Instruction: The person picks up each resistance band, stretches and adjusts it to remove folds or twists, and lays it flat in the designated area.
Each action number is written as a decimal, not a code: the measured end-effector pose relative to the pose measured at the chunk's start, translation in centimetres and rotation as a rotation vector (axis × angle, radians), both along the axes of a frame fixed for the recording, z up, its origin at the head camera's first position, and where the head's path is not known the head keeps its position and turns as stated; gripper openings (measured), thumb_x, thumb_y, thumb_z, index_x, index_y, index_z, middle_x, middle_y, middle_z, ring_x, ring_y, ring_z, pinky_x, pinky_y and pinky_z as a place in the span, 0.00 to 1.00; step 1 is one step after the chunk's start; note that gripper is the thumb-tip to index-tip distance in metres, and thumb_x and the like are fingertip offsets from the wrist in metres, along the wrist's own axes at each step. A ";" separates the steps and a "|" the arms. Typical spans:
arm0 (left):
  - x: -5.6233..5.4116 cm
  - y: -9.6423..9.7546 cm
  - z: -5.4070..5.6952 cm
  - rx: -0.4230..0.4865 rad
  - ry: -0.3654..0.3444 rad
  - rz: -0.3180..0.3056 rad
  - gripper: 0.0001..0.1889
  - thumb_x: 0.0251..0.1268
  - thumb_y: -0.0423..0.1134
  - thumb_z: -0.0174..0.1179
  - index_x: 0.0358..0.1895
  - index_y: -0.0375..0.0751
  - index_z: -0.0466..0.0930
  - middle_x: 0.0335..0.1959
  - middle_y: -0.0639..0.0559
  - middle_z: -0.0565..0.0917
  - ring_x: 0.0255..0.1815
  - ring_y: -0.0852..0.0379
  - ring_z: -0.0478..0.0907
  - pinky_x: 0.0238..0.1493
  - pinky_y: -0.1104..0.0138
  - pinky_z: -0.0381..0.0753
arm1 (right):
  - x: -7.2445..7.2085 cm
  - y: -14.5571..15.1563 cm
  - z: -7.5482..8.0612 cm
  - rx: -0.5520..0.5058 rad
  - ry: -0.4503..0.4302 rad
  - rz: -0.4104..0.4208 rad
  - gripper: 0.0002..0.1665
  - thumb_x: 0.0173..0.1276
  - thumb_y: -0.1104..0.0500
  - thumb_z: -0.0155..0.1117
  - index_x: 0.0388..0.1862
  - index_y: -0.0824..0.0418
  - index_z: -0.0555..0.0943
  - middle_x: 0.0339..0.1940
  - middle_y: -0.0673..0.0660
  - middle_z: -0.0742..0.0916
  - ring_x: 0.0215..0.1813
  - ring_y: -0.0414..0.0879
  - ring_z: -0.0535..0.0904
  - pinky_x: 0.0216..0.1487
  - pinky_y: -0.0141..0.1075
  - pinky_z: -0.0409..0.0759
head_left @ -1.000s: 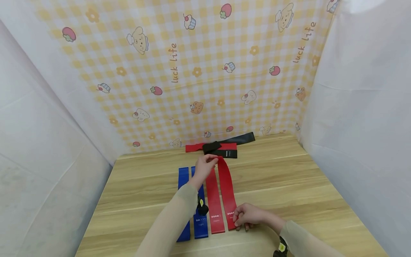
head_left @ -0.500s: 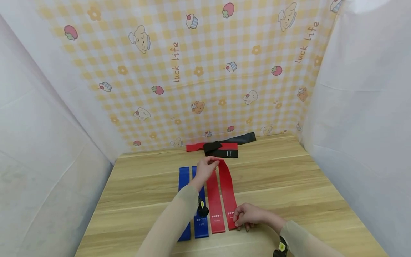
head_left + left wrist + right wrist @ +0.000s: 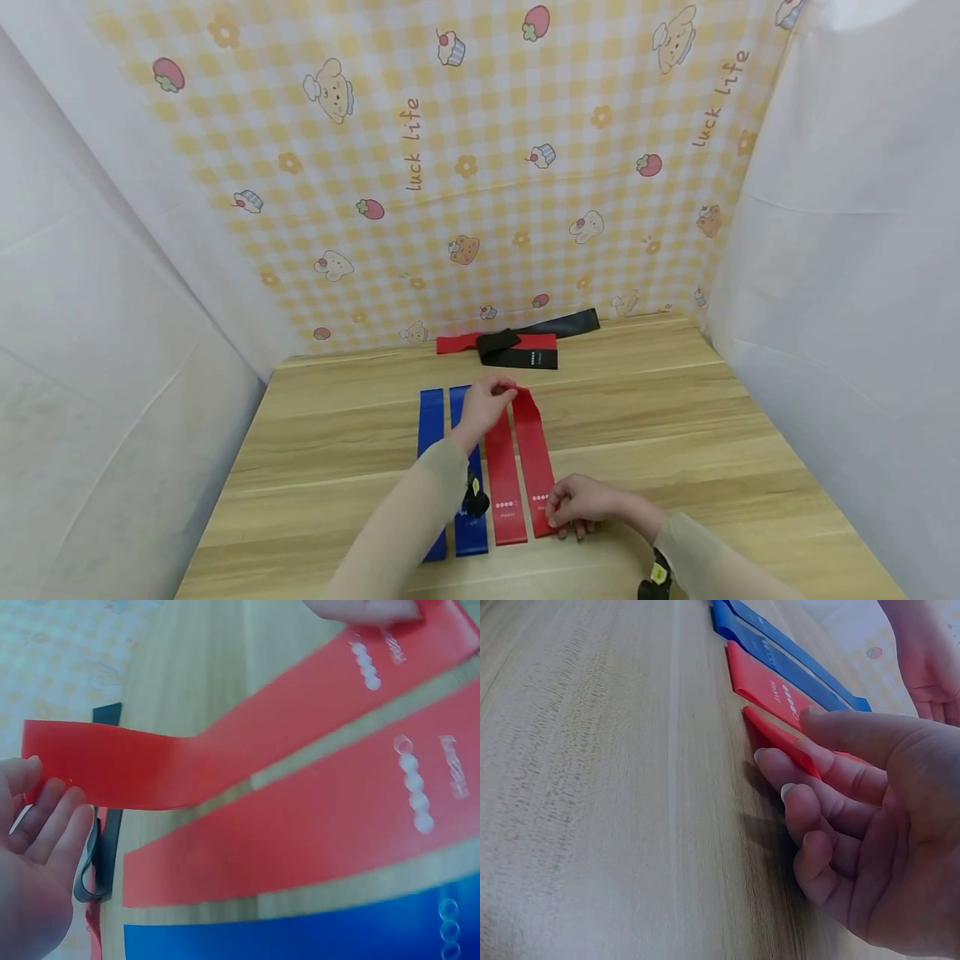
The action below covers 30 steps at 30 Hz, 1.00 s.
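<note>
A red resistance band [image 3: 534, 454] runs lengthwise on the table, the rightmost in a row. At its far end my left hand [image 3: 483, 408] pinches the band, and in the left wrist view that end is lifted off the wood. My right hand [image 3: 588, 502] pinches the near end by its right edge, with thumb and index finger on it in the right wrist view. A second red band [image 3: 504, 475] labelled with white dots lies flat just left of it. Two blue bands [image 3: 431, 417] lie further left, partly covered by my left forearm.
Against the patterned backdrop [image 3: 465, 167] at the rear, a black band [image 3: 517, 358] lies folded across another red band [image 3: 457, 343]. White cloth walls [image 3: 832, 250] flank the wooden table [image 3: 675, 417] on both sides.
My left hand has lowered and come slightly nearer, bringing the red band's far end down toward the table. My right hand stays at the near end.
</note>
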<state>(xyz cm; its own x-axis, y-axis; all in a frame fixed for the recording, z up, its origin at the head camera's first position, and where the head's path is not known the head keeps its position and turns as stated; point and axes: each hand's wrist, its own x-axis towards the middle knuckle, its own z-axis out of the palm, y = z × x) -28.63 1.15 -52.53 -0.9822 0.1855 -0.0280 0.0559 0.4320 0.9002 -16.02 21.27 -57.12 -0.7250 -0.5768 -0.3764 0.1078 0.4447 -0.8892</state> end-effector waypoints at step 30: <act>0.7 0.5 -1.9 -0.098 -0.062 -0.047 0.10 0.68 0.39 0.64 0.50 0.43 0.85 0.41 0.53 0.84 0.40 0.57 0.77 0.42 0.64 0.81 | -0.1 -0.1 0.2 0.048 0.044 0.032 0.03 0.64 0.64 0.68 0.31 0.58 0.83 0.17 0.51 0.83 0.13 0.37 0.71 0.15 0.26 0.67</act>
<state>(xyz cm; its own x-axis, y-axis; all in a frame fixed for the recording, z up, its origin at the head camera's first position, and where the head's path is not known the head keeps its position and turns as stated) -27.90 1.66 -54.46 -0.9683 0.2246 -0.1091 0.0233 0.5161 0.8562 -16.13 21.13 -56.91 -0.7227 -0.5822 -0.3725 0.0543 0.4895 -0.8703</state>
